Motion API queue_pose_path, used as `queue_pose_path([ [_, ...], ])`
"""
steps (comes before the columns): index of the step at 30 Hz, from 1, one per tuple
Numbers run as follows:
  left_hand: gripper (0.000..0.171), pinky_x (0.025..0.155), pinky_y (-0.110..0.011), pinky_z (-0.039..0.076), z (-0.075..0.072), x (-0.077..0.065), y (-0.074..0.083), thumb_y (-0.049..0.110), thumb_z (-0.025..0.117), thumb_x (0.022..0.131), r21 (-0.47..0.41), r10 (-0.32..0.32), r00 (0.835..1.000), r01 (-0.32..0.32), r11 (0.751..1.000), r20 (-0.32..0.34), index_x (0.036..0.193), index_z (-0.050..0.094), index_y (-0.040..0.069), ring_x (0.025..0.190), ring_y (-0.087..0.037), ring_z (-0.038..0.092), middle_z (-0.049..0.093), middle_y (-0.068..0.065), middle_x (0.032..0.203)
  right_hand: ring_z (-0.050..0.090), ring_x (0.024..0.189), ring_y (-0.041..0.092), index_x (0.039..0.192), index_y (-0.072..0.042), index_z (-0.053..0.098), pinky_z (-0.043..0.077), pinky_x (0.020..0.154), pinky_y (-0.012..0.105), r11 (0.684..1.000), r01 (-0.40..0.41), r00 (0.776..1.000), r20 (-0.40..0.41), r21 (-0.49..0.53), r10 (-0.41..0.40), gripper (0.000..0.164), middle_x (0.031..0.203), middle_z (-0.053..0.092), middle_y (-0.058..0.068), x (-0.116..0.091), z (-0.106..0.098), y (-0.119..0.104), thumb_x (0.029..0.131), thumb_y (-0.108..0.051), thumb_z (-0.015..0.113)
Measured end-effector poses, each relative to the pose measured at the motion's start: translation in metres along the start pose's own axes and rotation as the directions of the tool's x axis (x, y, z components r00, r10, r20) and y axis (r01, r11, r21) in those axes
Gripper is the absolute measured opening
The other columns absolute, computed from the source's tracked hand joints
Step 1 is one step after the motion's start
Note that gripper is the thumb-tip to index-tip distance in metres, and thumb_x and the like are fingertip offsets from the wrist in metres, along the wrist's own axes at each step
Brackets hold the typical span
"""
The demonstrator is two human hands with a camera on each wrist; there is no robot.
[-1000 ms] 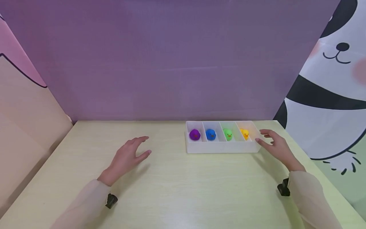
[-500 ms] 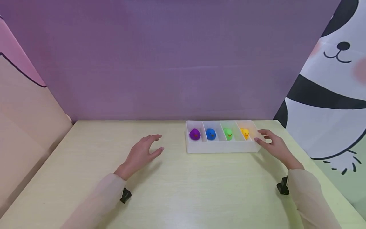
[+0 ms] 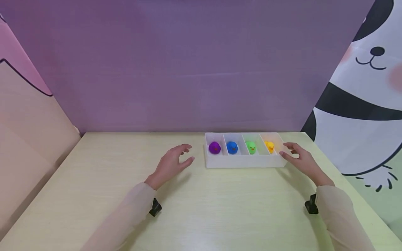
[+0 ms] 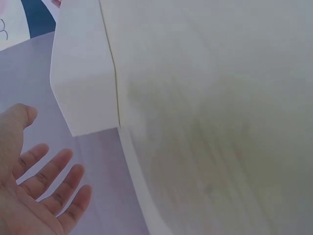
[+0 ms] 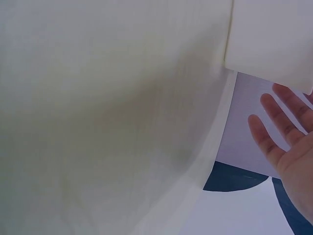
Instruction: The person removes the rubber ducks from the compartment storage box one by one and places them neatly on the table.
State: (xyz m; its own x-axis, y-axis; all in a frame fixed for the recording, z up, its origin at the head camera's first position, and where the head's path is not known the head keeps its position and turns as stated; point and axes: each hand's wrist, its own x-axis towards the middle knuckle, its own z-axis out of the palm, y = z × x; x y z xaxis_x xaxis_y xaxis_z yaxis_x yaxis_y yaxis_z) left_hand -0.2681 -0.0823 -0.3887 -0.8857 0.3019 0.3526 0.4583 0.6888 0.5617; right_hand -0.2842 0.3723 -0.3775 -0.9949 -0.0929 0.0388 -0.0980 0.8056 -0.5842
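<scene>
I see the four-compartment white tray (image 3: 243, 161) of toy ducks (image 3: 232, 147) at the tabletop's (image 3: 220, 198) far edge, near its right corner. The left hand (image 3: 171, 162) slants toward its left end, fingers spread, holding nothing; the right hand (image 3: 303, 162), likewise spread, meets or nearly meets the other end. Wide room leftward, narrow rightward.

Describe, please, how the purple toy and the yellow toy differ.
Colour: the purple toy is dark, the yellow toy bright.
Beak: the purple toy's barely stands out; the yellow toy's is clearly orange.
Place: the purple toy sits at the left end of the box, the yellow toy at the right end.
Each has a compartment to itself.
</scene>
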Motion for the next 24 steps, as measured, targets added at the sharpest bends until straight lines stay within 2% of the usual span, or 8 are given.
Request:
queue_pose_path([
  [10, 0.042, 0.082, -0.039, 0.05, 0.019, 0.019, 0.014, 0.034, 0.061, 0.086, -0.084, -0.002, 1.0, 0.002, 0.996, 0.0, 0.122, 0.054, 0.015, 0.1, -0.028, 0.061, 0.065, -0.008, 0.11, 0.033, 0.121, 0.046, 0.137, -0.004, 0.03, 0.036, 0.093, 0.062, 1.0, 0.007, 1.0, -0.008, 0.014, -0.007, 0.066, 0.137, 0.033, 0.027, -0.001, 0.001, 0.0, 0.091, -0.048, 0.046],
  [19, 0.043, 0.085, -0.041, 0.049, 0.03, 0.033, 0.022, 0.031, 0.062, 0.086, -0.175, -0.025, 0.999, 0.029, 0.984, 0.023, 0.123, 0.053, 0.012, 0.101, -0.032, 0.061, 0.063, -0.014, 0.114, 0.034, 0.121, 0.044, 0.136, -0.005, 0.031, 0.036, 0.093, 0.062, 1.0, -0.008, 1.0, -0.013, 0.008, 0.008, 0.067, 0.137, 0.035, 0.025, 0.0, 0.001, 0.002, 0.09, -0.05, 0.046],
  [24, 0.044, 0.085, -0.042, 0.049, 0.036, 0.039, 0.025, 0.032, 0.061, 0.086, -0.186, -0.05, 0.998, 0.057, 0.981, 0.042, 0.124, 0.052, 0.012, 0.102, -0.032, 0.059, 0.062, -0.013, 0.117, 0.031, 0.122, 0.045, 0.138, -0.005, 0.029, 0.034, 0.094, 0.063, 1.0, -0.017, 1.0, 0.008, 0.012, 0.017, 0.069, 0.138, 0.032, 0.026, 0.0, 0.0, 0.001, 0.09, -0.052, 0.045],
])
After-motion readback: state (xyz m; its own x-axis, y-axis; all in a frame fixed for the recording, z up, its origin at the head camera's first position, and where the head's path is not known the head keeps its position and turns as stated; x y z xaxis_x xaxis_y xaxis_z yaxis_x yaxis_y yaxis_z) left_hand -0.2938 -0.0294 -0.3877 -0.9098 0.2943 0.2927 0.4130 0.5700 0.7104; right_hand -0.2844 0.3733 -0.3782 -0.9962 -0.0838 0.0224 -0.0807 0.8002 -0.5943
